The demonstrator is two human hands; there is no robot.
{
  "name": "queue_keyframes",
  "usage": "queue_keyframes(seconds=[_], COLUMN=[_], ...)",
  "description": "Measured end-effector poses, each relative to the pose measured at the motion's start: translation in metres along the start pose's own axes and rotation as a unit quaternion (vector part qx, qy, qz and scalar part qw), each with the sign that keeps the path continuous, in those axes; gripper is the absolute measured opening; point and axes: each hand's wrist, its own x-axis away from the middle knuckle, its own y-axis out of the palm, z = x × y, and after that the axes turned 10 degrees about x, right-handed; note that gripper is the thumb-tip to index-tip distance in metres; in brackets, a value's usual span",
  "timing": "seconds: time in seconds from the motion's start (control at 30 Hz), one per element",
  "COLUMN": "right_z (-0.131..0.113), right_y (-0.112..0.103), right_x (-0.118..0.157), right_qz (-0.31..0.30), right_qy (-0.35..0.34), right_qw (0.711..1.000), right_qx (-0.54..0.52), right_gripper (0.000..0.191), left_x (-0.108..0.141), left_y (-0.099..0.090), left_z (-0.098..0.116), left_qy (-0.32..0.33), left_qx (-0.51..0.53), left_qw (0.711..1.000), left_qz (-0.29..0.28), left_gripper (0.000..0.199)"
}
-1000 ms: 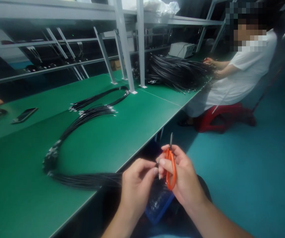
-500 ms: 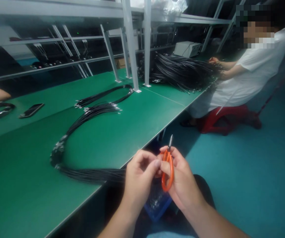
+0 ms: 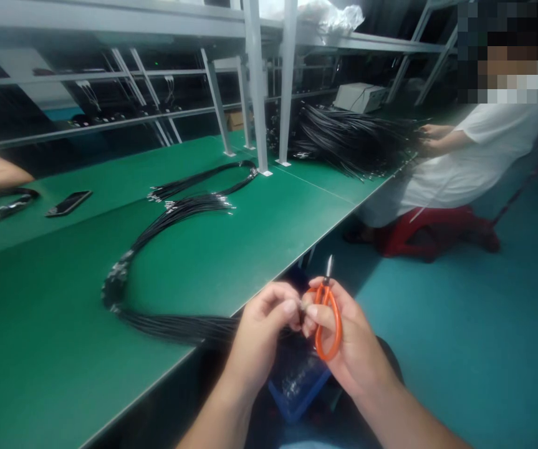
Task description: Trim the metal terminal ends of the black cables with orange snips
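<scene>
Orange-handled scissors (image 3: 328, 318) lie in my right hand (image 3: 355, 340), blades pointing up and away, a handle loop around the thumb. My left hand (image 3: 262, 333) is closed, thumb and finger pinched close to the right fingertips. A tiny pale piece shows between the two hands, too small to name. A bundle of black cables (image 3: 170, 325) curves across the green table (image 3: 194, 268) and over its edge, passing behind my left hand. Its far end fans out in silvery tips. Whether my left fingers grip one of these cables is hidden.
Below my hands stands a blue bin (image 3: 292, 405) with clear bits inside. A second cable loop (image 3: 203, 176) and a phone (image 3: 68, 204) lie on the table. White shelf posts (image 3: 255, 93) rise from it. At right, a seated person (image 3: 493, 143) handles a large cable pile (image 3: 343, 137); another person's arm (image 3: 0, 171) is at left.
The whole view has shifted slightly, with the table and shelves appearing further right. My hands stay together, fingertips a little more apart, and a small pale piece now shows between them.
</scene>
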Motion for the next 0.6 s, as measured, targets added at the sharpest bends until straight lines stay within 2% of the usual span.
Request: queue_keyframes(seconds=[0.07,0.17,0.37,0.5,0.6], right_z=[0.0009,0.0022,0.0046,0.0049,0.0046], right_y=[0.0003,-0.0004,-0.0050,-0.0047,-0.0037], right_x=[-0.0002,-0.0010,-0.0031,-0.0031,-0.0036], right_qz=[-0.001,-0.012,-0.028,-0.024,-0.021], right_qy=[0.005,0.016,0.018,0.017,0.011], right_qw=[1.000,1.000,0.999,0.999,0.999], right_qx=[-0.004,-0.018,-0.036,-0.032,-0.035], right_gripper=[0.031,0.030,0.026,0.026,0.026], left_x=[-0.0006,-0.0025,-0.0017,0.0004,0.0005], left_y=[0.0011,0.0023,0.0027,0.0040,0.0050], left_z=[-0.0002,-0.0008,0.0004,0.0002,-0.0020], left_qy=[0.006,0.008,-0.036,-0.016,0.004], left_qx=[0.008,0.031,0.078,0.053,0.050], left_qw=[1.000,0.999,0.996,0.998,0.999], left_qz=[-0.007,-0.020,-0.001,0.002,0.005], left_gripper=[0.001,0.010,0.013,0.004,0.007])
